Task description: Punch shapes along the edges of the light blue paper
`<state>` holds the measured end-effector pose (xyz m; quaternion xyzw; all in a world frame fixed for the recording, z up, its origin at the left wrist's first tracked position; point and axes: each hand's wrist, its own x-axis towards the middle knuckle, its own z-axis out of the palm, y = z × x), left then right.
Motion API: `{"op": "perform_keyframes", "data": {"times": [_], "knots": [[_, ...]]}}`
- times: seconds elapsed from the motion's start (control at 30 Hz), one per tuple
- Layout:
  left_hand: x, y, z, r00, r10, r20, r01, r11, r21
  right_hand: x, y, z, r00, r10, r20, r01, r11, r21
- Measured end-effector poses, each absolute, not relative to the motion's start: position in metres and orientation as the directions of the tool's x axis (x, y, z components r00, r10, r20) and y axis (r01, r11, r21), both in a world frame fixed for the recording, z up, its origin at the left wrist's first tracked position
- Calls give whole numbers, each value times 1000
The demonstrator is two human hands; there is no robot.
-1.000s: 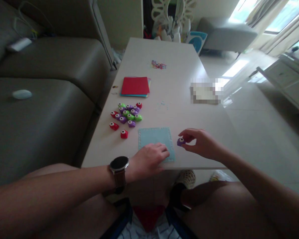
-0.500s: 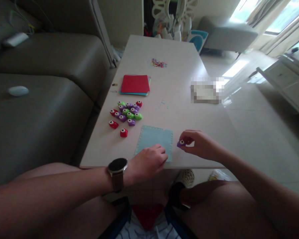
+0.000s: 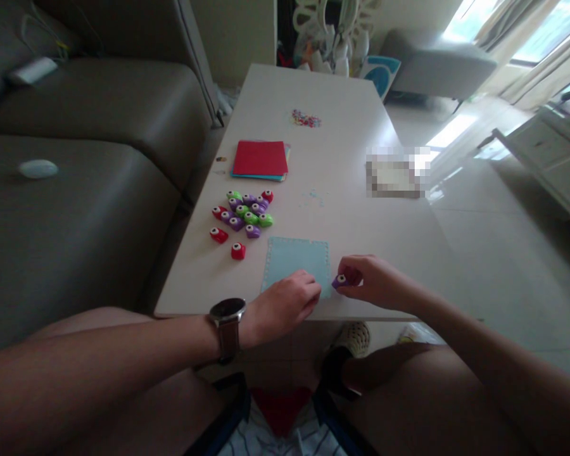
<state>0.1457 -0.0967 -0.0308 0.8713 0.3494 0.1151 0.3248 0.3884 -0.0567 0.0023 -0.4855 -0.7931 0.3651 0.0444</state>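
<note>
A light blue sheet of paper (image 3: 297, 256) lies at the table's near edge, with small shapes punched along its borders. My left hand (image 3: 289, 297), wearing a watch on the wrist, is closed on the lower part of the sheet, its fingertips partly hidden. My right hand (image 3: 365, 278) grips a small purple craft punch (image 3: 340, 282) between thumb and fingers. That punch sits right at the sheet's right edge; whether paper is inside its slot I cannot tell. Left of the sheet stands a group of red, green and purple craft punches (image 3: 251, 218).
Behind the punches lies a stack of coloured paper (image 3: 260, 158), red on top. Small paper bits (image 3: 313, 197) are scattered mid-table, and a colourful little pile (image 3: 306, 118) lies farther back. A blurred-out object (image 3: 394, 177) rests at the table's right side. A sofa (image 3: 76, 228) borders the left.
My right hand has brought the purple punch slightly left and down, up to the paper's right edge. The sheet's lower edge has shifted up a little under my left hand.
</note>
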Motion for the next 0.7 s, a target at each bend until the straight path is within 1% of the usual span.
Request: {"op": "perform_keyframes", "data": {"times": [0.2,0.43,0.7], "knots": [[145,-97,-31,729,684,-29,541,-549,637,388,-56,3,-515,798,-312,743,234,-627],[144,-97,-30,733,680,-22,537,-559,632,383,-60,1,-553,781,-291,733,290,-615],[143,-96,-30,769,639,-24,507,-587,631,385,-63,-4,-622,736,-268,716,395,-576]]}}
